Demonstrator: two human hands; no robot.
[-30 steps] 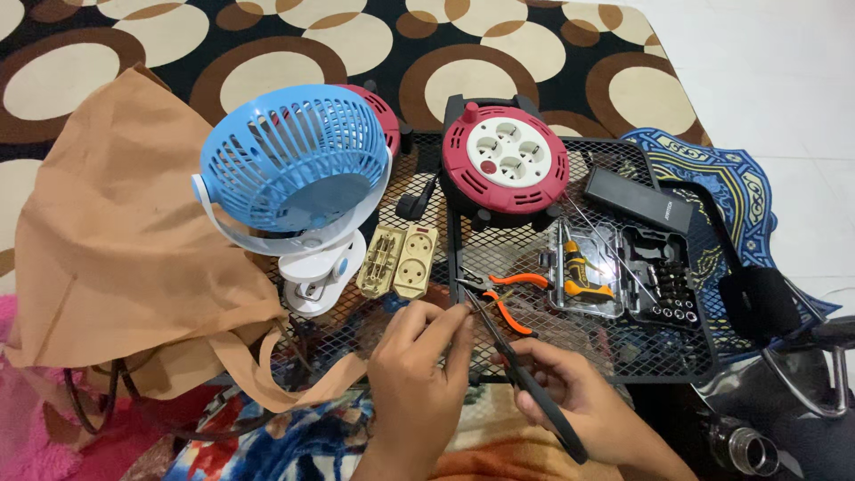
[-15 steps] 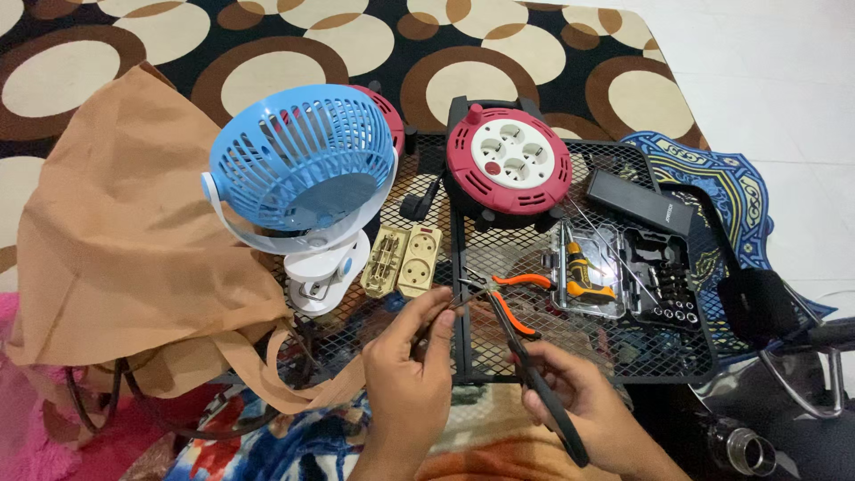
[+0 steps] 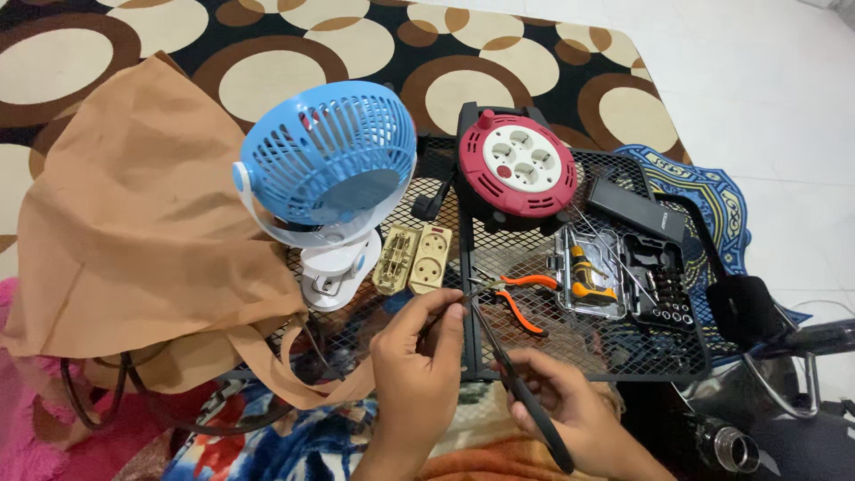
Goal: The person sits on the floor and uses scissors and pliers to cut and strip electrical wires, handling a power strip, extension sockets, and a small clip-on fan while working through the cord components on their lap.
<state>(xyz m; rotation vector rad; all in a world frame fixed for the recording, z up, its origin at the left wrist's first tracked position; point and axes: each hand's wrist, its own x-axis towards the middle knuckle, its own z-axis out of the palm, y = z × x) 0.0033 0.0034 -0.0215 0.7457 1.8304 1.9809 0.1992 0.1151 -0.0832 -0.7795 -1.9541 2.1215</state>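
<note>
Two hands work at the near edge of a black mesh rack (image 3: 570,356) that lies on a patterned rug (image 3: 107,53). The left hand (image 3: 419,370) is closed, pinching a small part (image 3: 463,301) between thumb and fingertips; the part is too small to tell what it is. The right hand (image 3: 570,414) is closed around a long black tool (image 3: 521,392), whose slim tip rises to meet the pinched part.

Just beyond the fingertips lie orange-handled pliers (image 3: 517,298), and beside them to the left two beige sockets (image 3: 411,260). A blue fan (image 3: 325,165) on a white base stands at the rack's left corner, a red-and-white cable reel (image 3: 518,169) behind. An open tool case (image 3: 623,285) with a small screwdriver sits to the right. A tan cloth bag (image 3: 134,240) lies left of the fan.
</note>
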